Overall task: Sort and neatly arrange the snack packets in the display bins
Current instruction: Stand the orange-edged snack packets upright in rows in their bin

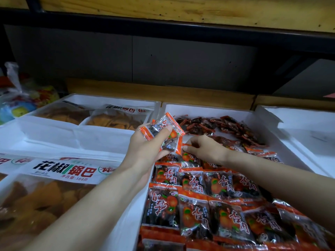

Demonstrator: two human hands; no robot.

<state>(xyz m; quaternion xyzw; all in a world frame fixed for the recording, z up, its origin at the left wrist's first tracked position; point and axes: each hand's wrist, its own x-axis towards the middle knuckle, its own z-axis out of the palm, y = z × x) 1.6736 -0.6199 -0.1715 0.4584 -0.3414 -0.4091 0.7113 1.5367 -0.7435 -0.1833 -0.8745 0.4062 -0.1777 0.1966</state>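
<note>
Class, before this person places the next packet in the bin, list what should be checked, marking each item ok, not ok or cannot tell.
1. Left hand grips stack of orange packets: ok.
2. Right hand pinches loose packet by its edge: ok.
3. Front rows in middle bin lie in lines: ok.
4. Dark red packets at back tidied: not ok, jumbled heap.
5. Count of packets in the stack: cannot tell.

Pale wooden shelf board [181, 8] spans the top edge, with a black metal rail [163, 24] directly below. Dark grey back panel [90, 57] fills the upper middle. Clear plastic bag of colourful items [15, 95]: far left.
</note>
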